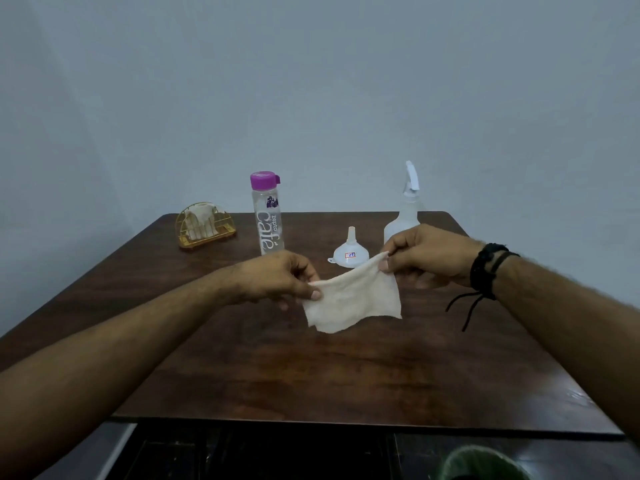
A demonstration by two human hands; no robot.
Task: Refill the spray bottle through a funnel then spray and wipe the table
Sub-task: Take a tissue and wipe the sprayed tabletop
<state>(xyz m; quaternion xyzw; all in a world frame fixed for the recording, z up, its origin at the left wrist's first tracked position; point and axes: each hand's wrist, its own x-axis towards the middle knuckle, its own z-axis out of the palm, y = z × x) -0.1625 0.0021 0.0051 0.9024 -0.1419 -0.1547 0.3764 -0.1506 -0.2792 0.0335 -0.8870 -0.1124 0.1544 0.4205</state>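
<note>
White cloth (353,299) hangs above the desk (311,368) middle, its long axis running left to right, pinched at its upper corners by the left hand (280,278) and right hand (426,258). Spray bottle (405,209), capped, and funnel (349,252) stand toward the far edge; refilling looks done, wiping remains.

Your forearms are bare, with no sleeves in sight. At the right of the frame, your right wrist wears a stack of black bands (489,268), corded and braided, with two loose black cord ends (465,308) dangling below them.
</note>
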